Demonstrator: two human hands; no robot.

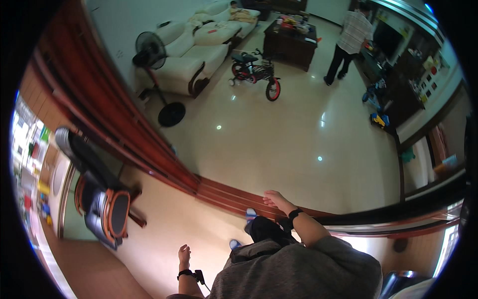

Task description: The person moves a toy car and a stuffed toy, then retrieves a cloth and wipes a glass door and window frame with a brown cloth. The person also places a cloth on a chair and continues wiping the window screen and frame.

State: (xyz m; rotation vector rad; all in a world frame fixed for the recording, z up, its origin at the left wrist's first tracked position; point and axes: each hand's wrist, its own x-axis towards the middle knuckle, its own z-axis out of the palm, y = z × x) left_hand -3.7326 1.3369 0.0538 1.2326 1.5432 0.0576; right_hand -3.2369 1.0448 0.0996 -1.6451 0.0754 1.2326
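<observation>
My left hand (184, 254) hangs low over the pale floor, its fingers curled and nothing visible in them. Further forward, my right hand (276, 200) is raised above the dark red wooden door track (227, 195), empty, with fingers partly apart and slightly bent. Each wrist wears a black band; a small black device with a cable is on the left band (185, 274). Below my right hand are my blue-and-white slippers (251, 213), one at the track and one behind it.
Beyond the track are a standing fan (171, 114), cream sofas (183, 71), a child's bicycle with training wheels (273, 89) and a dark coffee table (289, 48). A person (354, 31) stands near the television; another sits on the sofa. A black armchair (99, 209) is at left.
</observation>
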